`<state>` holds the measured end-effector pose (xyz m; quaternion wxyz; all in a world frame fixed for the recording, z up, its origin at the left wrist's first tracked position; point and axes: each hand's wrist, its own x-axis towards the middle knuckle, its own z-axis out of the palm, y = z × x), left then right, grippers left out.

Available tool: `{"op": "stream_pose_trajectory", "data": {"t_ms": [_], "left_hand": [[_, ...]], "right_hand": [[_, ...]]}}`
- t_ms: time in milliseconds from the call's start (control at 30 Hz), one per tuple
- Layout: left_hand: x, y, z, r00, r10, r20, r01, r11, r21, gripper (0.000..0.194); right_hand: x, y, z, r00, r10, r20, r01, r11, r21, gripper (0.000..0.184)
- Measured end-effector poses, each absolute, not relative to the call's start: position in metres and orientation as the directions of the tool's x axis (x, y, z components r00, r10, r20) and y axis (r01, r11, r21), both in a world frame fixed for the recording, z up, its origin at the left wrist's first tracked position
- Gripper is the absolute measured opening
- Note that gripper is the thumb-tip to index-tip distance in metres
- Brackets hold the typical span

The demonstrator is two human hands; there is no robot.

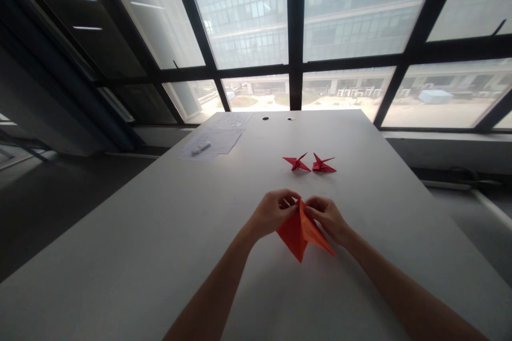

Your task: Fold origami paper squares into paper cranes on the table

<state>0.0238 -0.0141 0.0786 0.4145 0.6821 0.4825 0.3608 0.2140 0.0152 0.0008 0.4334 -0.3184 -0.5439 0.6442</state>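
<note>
A partly folded sheet of orange origami paper (294, 235) is held up over the white table, its creased flaps spreading downward to pointed corners. My left hand (277, 212) pinches it near the top on the left side. On the other side, the fingers of my right hand (326, 216) are closed on the upper right edge. Both sets of fingertips nearly meet at the top point and hide part of it. Just beyond my hands stand two red folded paper cranes, a left crane (296, 163) and a right crane (323, 164), close beside each other.
The white table (160, 234) reaches toward tall windows with dark frames (295, 37). At its far left lie several paper sheets (228, 141) with a small whitish object (200, 147) on them. Two round holes (265, 118) pierce the tabletop near its far edge.
</note>
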Motion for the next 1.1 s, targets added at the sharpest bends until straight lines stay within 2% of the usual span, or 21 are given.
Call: {"op": "stream_pose_trajectory", "data": {"t_ms": [233, 400, 500, 633, 767, 867, 933, 1000, 1100], "left_hand": [[0.017, -0.011, 0.069, 0.373, 0.914, -0.156, 0.085, 0.134, 0.987, 0.041], [0.012, -0.003, 0.044, 0.277, 0.947, -0.164, -0.207, 0.225, 0.952, 0.045], [0.009, -0.001, 0.035, 0.282, 0.95, -0.136, -0.276, 0.217, 0.936, 0.045], [0.009, -0.001, 0.033, 0.31, 0.934, -0.178, -0.211, 0.25, 0.945, 0.047], [0.012, 0.0, 0.031, 0.188, 0.957, -0.221, -0.163, 0.252, 0.954, 0.046], [0.013, 0.001, 0.025, 0.165, 0.964, -0.208, -0.125, 0.23, 0.965, 0.046], [0.013, 0.003, 0.019, 0.196, 0.964, -0.181, -0.095, 0.202, 0.975, 0.045], [0.013, 0.005, 0.013, 0.177, 0.975, -0.136, -0.008, 0.139, 0.99, 0.044], [0.013, 0.007, 0.008, 0.012, 0.999, 0.049, 0.286, -0.051, 0.957, 0.043]], "right_hand": [[0.21, 0.011, 0.007, -0.434, 0.898, 0.07, -0.188, -0.014, -0.982, 0.033], [0.208, 0.008, 0.005, -0.521, 0.853, 0.026, -0.166, -0.072, -0.984, 0.036], [0.206, 0.01, 0.0, -0.488, 0.873, 0.009, -0.155, -0.076, -0.985, 0.03], [0.204, 0.012, -0.005, -0.425, 0.905, -0.016, -0.173, -0.099, -0.98, 0.034], [0.205, 0.013, -0.004, -0.447, 0.893, -0.047, -0.231, -0.166, -0.959, 0.05], [0.205, 0.013, -0.003, -0.332, 0.943, -0.018, -0.131, -0.065, -0.989, 0.039], [0.205, 0.014, -0.003, -0.222, 0.975, -0.002, -0.069, -0.017, -0.997, 0.034], [0.204, 0.015, -0.005, -0.165, 0.986, 0.006, -0.041, -0.001, -0.999, 0.04], [0.204, 0.015, -0.008, -0.106, 0.991, 0.081, 0.08, 0.09, -0.993, 0.05]]}}
